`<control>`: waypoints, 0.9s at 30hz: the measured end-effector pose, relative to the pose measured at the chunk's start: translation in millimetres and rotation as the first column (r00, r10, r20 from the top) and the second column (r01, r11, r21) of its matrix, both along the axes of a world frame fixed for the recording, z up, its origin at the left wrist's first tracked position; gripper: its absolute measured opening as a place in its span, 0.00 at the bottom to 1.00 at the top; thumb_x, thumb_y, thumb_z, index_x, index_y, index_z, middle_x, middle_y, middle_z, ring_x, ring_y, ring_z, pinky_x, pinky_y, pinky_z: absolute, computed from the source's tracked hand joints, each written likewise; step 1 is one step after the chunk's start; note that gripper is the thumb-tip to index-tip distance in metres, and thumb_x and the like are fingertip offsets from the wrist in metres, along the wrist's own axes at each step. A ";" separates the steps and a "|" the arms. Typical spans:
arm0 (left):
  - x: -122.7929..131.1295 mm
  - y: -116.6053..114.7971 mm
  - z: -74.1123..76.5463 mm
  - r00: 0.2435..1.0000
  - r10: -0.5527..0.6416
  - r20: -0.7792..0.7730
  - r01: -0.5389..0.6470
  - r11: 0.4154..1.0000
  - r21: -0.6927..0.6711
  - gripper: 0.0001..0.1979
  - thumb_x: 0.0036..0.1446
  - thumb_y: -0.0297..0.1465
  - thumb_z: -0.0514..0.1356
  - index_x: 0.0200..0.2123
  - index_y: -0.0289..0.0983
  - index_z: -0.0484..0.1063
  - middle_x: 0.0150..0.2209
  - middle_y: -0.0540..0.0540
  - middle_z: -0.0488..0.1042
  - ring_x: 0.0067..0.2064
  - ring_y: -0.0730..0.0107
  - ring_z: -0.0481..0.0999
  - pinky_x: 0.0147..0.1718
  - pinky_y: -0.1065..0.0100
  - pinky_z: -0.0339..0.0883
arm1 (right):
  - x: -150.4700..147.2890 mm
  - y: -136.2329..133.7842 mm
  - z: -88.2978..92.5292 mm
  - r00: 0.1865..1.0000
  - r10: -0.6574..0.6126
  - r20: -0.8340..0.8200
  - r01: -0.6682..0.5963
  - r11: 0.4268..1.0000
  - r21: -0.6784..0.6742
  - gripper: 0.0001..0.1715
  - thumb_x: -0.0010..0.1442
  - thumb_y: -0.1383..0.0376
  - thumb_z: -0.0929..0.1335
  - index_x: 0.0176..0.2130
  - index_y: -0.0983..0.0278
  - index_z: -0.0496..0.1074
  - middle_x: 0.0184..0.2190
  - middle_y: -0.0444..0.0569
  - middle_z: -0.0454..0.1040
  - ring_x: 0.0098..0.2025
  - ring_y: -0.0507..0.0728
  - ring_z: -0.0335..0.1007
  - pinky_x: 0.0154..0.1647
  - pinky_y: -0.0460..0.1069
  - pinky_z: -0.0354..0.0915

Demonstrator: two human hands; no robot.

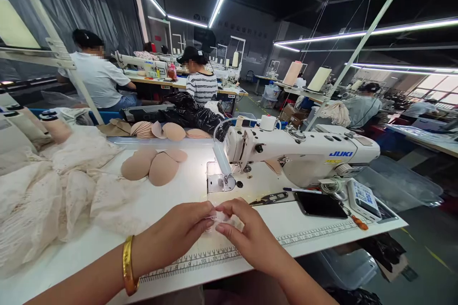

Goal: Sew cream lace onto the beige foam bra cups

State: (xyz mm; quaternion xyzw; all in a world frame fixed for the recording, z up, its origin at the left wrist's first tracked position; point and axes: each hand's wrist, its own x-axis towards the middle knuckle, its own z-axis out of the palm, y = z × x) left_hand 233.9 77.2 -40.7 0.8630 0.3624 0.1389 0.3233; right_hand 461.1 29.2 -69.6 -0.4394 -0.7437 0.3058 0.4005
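Just in front of the sewing machine's needle area, my left hand (186, 226) pinches a small piece of pale lace fabric (211, 225) between thumb and fingers. My right hand (246, 231) has its thumb and forefinger closed on the other side of the same piece. A gold bangle (129, 264) circles my left wrist. The white sewing machine (304, 150) stands behind my hands, its lamp shining on the metal needle plate (219, 182). Beige bra cups (163, 168) lie to the left of the plate. Much of the lace is hidden by my fingers.
Cream lace fabric (46, 190) is heaped at the left. Thread snips (270, 198), a phone (320, 205) and a white control box (363, 198) lie at the right. A printed ruler (200, 262) runs along the front edge. Co-workers (98, 74) sit at machines beyond.
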 end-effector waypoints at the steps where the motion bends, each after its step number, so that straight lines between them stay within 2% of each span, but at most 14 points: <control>1: -4.0 -0.5 3.8 0.999 0.040 0.025 -0.039 0.997 -0.063 0.16 0.74 0.41 0.50 0.37 0.40 0.70 0.37 0.47 0.78 0.38 0.61 0.75 0.38 0.63 0.66 | -3.8 4.5 2.2 0.996 -0.008 -0.091 -0.002 0.994 -0.112 0.10 0.69 0.58 0.71 0.48 0.59 0.75 0.40 0.46 0.74 0.45 0.58 0.70 0.49 0.53 0.68; 3: -11.8 0.1 8.4 0.992 0.123 0.039 -0.116 0.983 -0.145 0.16 0.71 0.45 0.55 0.37 0.40 0.72 0.37 0.49 0.78 0.38 0.61 0.75 0.36 0.65 0.65 | -10.2 14.2 4.1 0.971 -0.029 -0.239 -0.039 0.960 -0.276 0.14 0.64 0.53 0.74 0.38 0.60 0.72 0.34 0.42 0.69 0.38 0.56 0.66 0.42 0.50 0.65; 6: -23.5 3.9 13.1 0.976 0.206 0.070 -0.197 0.972 -0.125 0.17 0.70 0.47 0.57 0.36 0.41 0.74 0.35 0.50 0.78 0.38 0.62 0.74 0.35 0.66 0.64 | -16.9 27.3 6.6 0.934 0.030 -0.357 -0.157 0.930 -0.333 0.20 0.60 0.50 0.76 0.35 0.60 0.69 0.32 0.40 0.65 0.36 0.54 0.61 0.39 0.49 0.61; 8: -30.7 3.7 18.8 0.965 0.237 0.112 -0.236 0.972 -0.020 0.18 0.70 0.47 0.56 0.37 0.41 0.75 0.34 0.49 0.78 0.36 0.62 0.74 0.35 0.65 0.64 | -19.8 32.5 11.3 0.938 0.078 -0.337 -0.183 0.939 -0.292 0.17 0.63 0.51 0.74 0.36 0.60 0.70 0.32 0.41 0.65 0.36 0.54 0.60 0.39 0.49 0.59; 10: -36.3 -2.8 26.6 0.967 0.213 0.142 -0.235 0.958 0.164 0.17 0.71 0.45 0.56 0.38 0.42 0.78 0.34 0.48 0.78 0.36 0.61 0.75 0.36 0.64 0.64 | -21.9 34.5 17.0 0.965 0.082 -0.248 -0.134 0.971 -0.200 0.12 0.64 0.54 0.72 0.36 0.60 0.73 0.31 0.41 0.63 0.35 0.54 0.59 0.38 0.49 0.58; 12: -39.8 -15.1 33.5 0.989 0.111 0.101 -0.137 0.944 0.299 0.15 0.72 0.43 0.56 0.40 0.44 0.80 0.35 0.46 0.79 0.37 0.60 0.76 0.38 0.63 0.65 | -22.4 34.7 19.6 0.986 0.058 -0.157 -0.080 0.987 -0.138 0.08 0.65 0.57 0.70 0.37 0.59 0.76 0.28 0.40 0.61 0.32 0.54 0.58 0.36 0.49 0.57; 13: -40.8 -22.0 35.6 0.998 0.034 0.047 -0.047 0.954 0.297 0.14 0.71 0.44 0.58 0.43 0.45 0.81 0.37 0.46 0.80 0.39 0.60 0.77 0.39 0.63 0.66 | -22.0 35.1 18.8 0.989 0.054 -0.136 -0.074 0.987 -0.144 0.07 0.65 0.58 0.70 0.37 0.59 0.76 0.27 0.39 0.60 0.31 0.54 0.57 0.35 0.49 0.57; 15: -41.9 -32.3 35.8 0.989 -0.134 -0.057 0.141 0.976 0.166 0.15 0.67 0.48 0.64 0.48 0.47 0.82 0.42 0.46 0.82 0.42 0.59 0.80 0.42 0.64 0.69 | -19.3 37.7 12.9 0.984 0.071 -0.164 -0.107 0.968 -0.226 0.07 0.64 0.59 0.69 0.37 0.59 0.74 0.26 0.39 0.62 0.30 0.54 0.60 0.34 0.49 0.58; 17: -43.1 -31.2 31.6 0.973 -0.207 -0.104 0.211 0.977 0.032 0.18 0.66 0.50 0.65 0.50 0.46 0.82 0.45 0.45 0.83 0.44 0.58 0.82 0.45 0.65 0.71 | -14.9 43.7 3.4 0.975 0.088 -0.202 -0.149 0.938 -0.311 0.09 0.64 0.57 0.67 0.36 0.60 0.71 0.27 0.41 0.67 0.33 0.55 0.65 0.36 0.49 0.61; 19: -46.2 -14.6 25.9 0.984 -0.130 -0.123 0.135 0.990 0.031 0.17 0.71 0.47 0.60 0.47 0.43 0.82 0.44 0.45 0.84 0.44 0.59 0.82 0.46 0.64 0.72 | -10.4 52.0 -6.6 0.979 0.089 -0.185 -0.149 0.926 -0.346 0.13 0.66 0.55 0.67 0.33 0.60 0.68 0.28 0.42 0.69 0.34 0.55 0.65 0.37 0.50 0.61; 21: -51.0 15.7 21.2 0.985 0.043 -0.167 -0.016 0.987 0.160 0.16 0.73 0.43 0.56 0.48 0.41 0.80 0.45 0.44 0.83 0.47 0.58 0.81 0.49 0.63 0.71 | -7.6 60.5 -15.4 0.988 0.061 -0.140 -0.106 0.937 -0.334 0.16 0.65 0.52 0.69 0.33 0.60 0.67 0.29 0.41 0.67 0.33 0.55 0.62 0.36 0.49 0.59; 23: -55.5 53.6 17.9 0.938 0.243 -0.246 -0.135 0.913 0.385 0.14 0.71 0.38 0.57 0.52 0.40 0.78 0.54 0.42 0.81 0.56 0.54 0.78 0.57 0.60 0.69 | -7.1 67.1 -23.0 0.985 0.025 -0.170 -0.079 0.944 -0.322 0.17 0.61 0.52 0.73 0.35 0.60 0.67 0.29 0.40 0.65 0.32 0.54 0.59 0.34 0.49 0.57; 25: -56.9 91.5 14.1 0.900 0.339 -0.275 -0.183 0.864 0.469 0.18 0.66 0.33 0.60 0.57 0.37 0.75 0.61 0.35 0.75 0.63 0.45 0.73 0.63 0.51 0.63 | -8.3 70.9 -29.4 0.970 0.001 -0.244 -0.084 0.940 -0.330 0.16 0.61 0.52 0.73 0.38 0.60 0.68 0.29 0.39 0.63 0.32 0.54 0.59 0.34 0.49 0.57; 27: -54.7 124.1 8.0 0.863 0.413 -0.291 -0.227 0.831 0.507 0.23 0.63 0.31 0.62 0.61 0.33 0.72 0.64 0.28 0.72 0.65 0.35 0.69 0.64 0.42 0.59 | -9.8 72.3 -34.1 0.956 -0.012 -0.292 -0.090 0.939 -0.332 0.16 0.62 0.51 0.73 0.39 0.60 0.70 0.29 0.39 0.65 0.32 0.54 0.60 0.35 0.49 0.58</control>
